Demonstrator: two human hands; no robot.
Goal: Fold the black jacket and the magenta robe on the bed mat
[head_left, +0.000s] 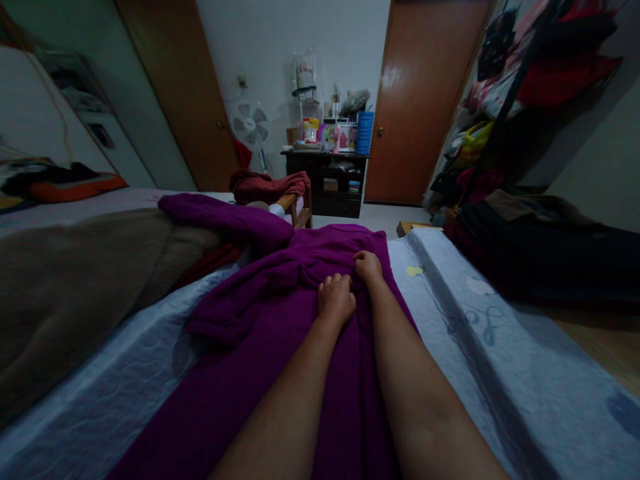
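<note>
A long purple garment [260, 373] lies spread over the bed, stretching from the near edge of the view to the far end of the mattress. One of its sleeves [225, 317] reaches out to the left, with loose folds. My left hand [336, 299] is closed on the cloth near the middle of the upper part, fingers curled. Just to its right and a little farther off, my right hand [369, 267] pinches the same garment near its right side. The fingertips of both hands are partly hidden.
Brown plush fabric [90, 280] lies left, beside more bunched purple cloth [225, 217]. A stack of folded dark clothes [545, 247] sits right of the pale patterned mattress [480, 360]. Beyond are a reddish cloth [270, 187], a fan [251, 125] and a dark cabinet [325, 183].
</note>
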